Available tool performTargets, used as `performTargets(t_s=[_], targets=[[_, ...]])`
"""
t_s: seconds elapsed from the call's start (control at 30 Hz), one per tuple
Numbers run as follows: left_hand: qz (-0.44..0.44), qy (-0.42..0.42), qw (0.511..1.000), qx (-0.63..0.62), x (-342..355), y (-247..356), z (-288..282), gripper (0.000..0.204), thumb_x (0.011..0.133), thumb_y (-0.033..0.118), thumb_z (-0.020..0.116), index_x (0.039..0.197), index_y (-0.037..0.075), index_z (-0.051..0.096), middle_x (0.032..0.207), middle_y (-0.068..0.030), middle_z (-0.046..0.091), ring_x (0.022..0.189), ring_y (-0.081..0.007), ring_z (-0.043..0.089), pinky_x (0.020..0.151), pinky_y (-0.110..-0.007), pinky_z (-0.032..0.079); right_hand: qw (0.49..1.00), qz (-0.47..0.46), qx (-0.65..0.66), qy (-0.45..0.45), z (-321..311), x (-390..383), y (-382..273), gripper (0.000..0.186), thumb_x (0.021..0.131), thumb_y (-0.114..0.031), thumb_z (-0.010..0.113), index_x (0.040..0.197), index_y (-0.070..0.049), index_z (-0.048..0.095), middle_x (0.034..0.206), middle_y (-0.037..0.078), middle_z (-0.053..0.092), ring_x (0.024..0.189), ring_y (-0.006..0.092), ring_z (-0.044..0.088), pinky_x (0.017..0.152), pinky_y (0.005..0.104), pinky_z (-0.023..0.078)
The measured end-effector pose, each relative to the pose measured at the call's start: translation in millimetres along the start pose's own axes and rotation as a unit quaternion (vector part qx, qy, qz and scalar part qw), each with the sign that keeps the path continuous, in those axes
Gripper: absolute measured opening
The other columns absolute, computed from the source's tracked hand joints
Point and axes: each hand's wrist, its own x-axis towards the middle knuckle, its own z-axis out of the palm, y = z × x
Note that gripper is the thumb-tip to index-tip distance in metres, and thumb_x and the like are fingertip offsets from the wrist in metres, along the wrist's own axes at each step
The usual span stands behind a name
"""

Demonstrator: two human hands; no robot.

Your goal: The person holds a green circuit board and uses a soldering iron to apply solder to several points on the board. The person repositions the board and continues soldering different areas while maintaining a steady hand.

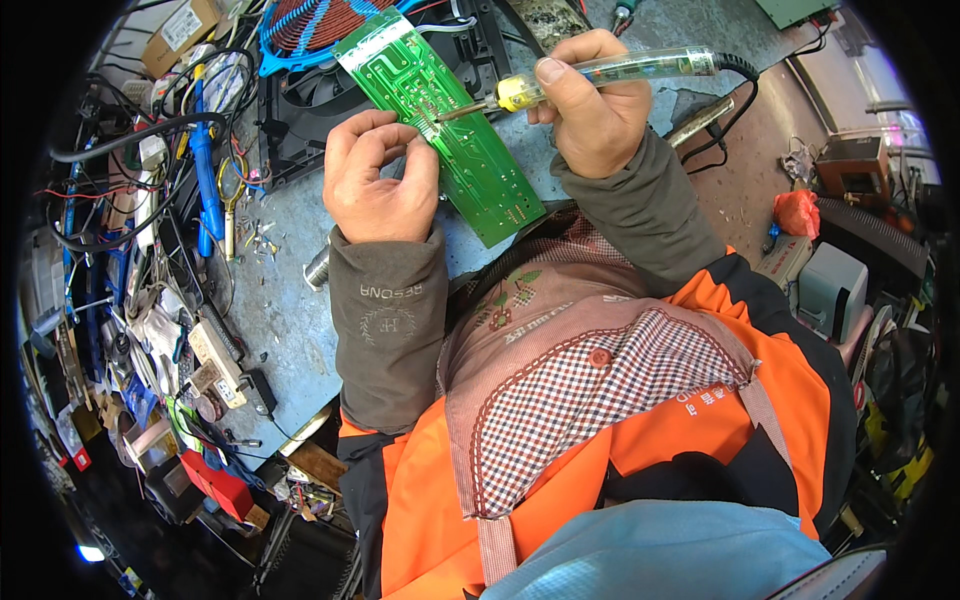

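Note:
A long green circuit board point(480, 175) lies slantwise in front of me, solder side up. My right hand point(605, 120) grips a soldering iron point(650, 66) with a see-through handle and a yellow collar. The iron points left, and its tip meets the board's middle or hovers just over it. Beside that tip, at the board's left edge, is my left hand point(378, 185), its thumb and fingers curled together in a pinch. What those fingers hold is hidden. A small metallic roll point(317, 268) rests on the bench by my left sleeve.
Behind the board sit a copper-coloured coil point(325, 28) on a blue frame and a black housing point(300, 125). Tangled cables, a blue-handled tool point(205, 165) and a white power strip point(215, 360) crowd the left. The iron's black cord point(742, 75) curves down at right.

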Motion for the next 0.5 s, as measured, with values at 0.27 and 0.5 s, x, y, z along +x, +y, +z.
performTargets(t_s=[0.27,0.5], targets=[[-0.001,-0.002,1.000,0.000,0.2,1.4,0.1,0.011,0.079,-0.009,0.073,0.088,-0.003,0.074,0.106,-0.0148,0.069,0.084,-0.0190,0.073,0.071,-0.030,0.064,1.000,0.009,-0.005,-0.010,0.1,0.7,-0.1,0.015,0.098,-0.012,0.074,0.100,-0.001,0.065,0.075,0.002,0.066,0.062,0.0060,0.061,0.055,0.0227,0.048],[0.006,-0.003,1.000,-0.001,-0.4,-0.9,-0.1,0.012,0.079,-0.009,0.073,0.089,-0.003,0.075,0.107,-0.0152,0.068,0.084,-0.0192,0.072,0.071,-0.030,0.064,1.000,0.012,-0.017,-0.018,1.4,1.2,-1.5,0.015,0.098,-0.013,0.074,0.100,-0.002,0.065,0.076,0.002,0.067,0.062,0.0060,0.061,0.055,0.0226,0.048]])
